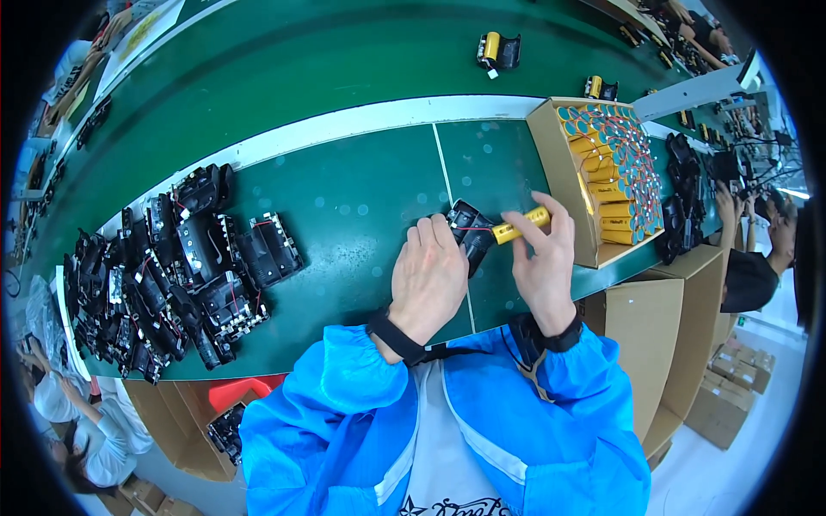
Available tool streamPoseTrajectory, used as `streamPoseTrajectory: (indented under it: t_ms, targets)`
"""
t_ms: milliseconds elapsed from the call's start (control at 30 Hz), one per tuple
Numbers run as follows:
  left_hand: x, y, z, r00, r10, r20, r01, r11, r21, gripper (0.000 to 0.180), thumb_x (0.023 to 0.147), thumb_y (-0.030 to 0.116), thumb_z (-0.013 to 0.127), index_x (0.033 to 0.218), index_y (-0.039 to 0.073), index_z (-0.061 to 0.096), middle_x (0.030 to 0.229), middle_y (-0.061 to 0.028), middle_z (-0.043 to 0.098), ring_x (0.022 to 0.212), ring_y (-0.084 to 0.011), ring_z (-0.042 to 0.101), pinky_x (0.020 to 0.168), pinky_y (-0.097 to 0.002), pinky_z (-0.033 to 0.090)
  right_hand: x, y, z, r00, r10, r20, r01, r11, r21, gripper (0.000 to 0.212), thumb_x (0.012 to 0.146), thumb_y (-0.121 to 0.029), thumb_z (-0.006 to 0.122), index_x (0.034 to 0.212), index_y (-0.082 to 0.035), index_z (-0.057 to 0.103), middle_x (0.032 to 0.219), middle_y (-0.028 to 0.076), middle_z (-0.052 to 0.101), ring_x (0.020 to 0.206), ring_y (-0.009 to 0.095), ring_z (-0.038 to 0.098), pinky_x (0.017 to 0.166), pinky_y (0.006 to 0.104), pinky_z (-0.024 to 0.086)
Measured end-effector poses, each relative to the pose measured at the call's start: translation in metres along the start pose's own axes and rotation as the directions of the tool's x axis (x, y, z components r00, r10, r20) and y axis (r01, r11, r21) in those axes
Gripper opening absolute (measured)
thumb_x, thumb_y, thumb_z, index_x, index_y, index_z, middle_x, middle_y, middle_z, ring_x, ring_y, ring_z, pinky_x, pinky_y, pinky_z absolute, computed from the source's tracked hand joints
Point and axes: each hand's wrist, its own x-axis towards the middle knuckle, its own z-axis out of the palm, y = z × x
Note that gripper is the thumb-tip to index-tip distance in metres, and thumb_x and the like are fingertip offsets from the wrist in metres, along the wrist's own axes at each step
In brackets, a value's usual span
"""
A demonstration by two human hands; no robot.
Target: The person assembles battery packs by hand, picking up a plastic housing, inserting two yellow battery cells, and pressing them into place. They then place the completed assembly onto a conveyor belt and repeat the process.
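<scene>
Supporting the work, a green workbench [344, 284] offers bare surface around both hands; handling the parts low over this patch would probably limit the damage from a slip. Heaped at the bench's left end, black plastic casings [202, 245] lie well apart from the hands and seem no hindrance. Near the right hand stands an open cardboard carton [555, 181] packed with yellow cylindrical cells; its wall is the likeliest obstacle, limiting room on that side, and the thin leads tangled over its contents could snag. The left hand [430, 271] has its fingers together, closed over the left edge of a tilted casing, its thumb hidden; the right hand [544, 258] pinches a cell between thumb and fingers. On the green surface beyond lies a casing-and-cell unit [509, 53], out of the way. The held black casing [482, 245] sits between the hands and is best steadied so that its inner side stays accessible. The held yellow cell [520, 225], just right of it, calls for a light grip, free of strain on the thin red lead [473, 229] between them; where that lead is joined cannot be told.
</scene>
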Motion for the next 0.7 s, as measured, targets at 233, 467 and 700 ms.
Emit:
streamPoseTrajectory:
  t_ms: [233, 467, 700]
  targets:
    - [0.003, 0.002, 0.001, 0.998, -0.055, 0.043, 0.056, 0.998, -0.02, 0.047, 0.086, 0.016, 0.067, 0.117, -0.013, 0.047, 0.099, -0.0227, 0.056, 0.091, -0.0356, 0.059, 0.076, -0.0404, 0.052, -0.007, -0.009, 0.009, 0.999, 0.029, -0.045, -0.016, 0.962, 0.273, 0.038, 0.075, 0.003, 0.071, 0.112, -0.002, 0.069, 0.138, 0.02, 0.051, 0.112, 0.033, 0.061, 0.096, 0.0367, 0.049]
    - [0.002, -0.002, 0.008, 0.999, -0.03, -0.016, 0.03, 0.999, 0.02, 0.039, 0.08, 0.009, 0.065, 0.109, -0.01, 0.049, 0.096, -0.02, 0.055, 0.088, -0.032, 0.059, 0.072, -0.0373, 0.052, -0.008, -0.015, 0.012, 0.996, -0.046, -0.072, 0.066, 0.949, 0.307, 0.036, 0.081, -0.001, 0.072, 0.117, -0.003, 0.069, 0.145, 0.022, 0.046, 0.112, 0.033, 0.062, 0.097, 0.0356, 0.049]
    - [-0.002, -0.01, -0.001, 0.998, 0.012, 0.058, -0.006, 0.995, -0.104, 0.046, 0.077, 0.0, 0.063, 0.117, -0.015, 0.046, 0.103, -0.0257, 0.052, 0.094, -0.0355, 0.057, 0.077, -0.0401, 0.051, -0.013, -0.041, 0.03, 0.994, -0.03, -0.108, 0.074, 0.901, 0.427, 0.033, 0.08, -0.002, 0.074, 0.113, -0.002, 0.069, 0.144, 0.024, 0.044, 0.113, 0.033, 0.061, 0.093, 0.0345, 0.051]
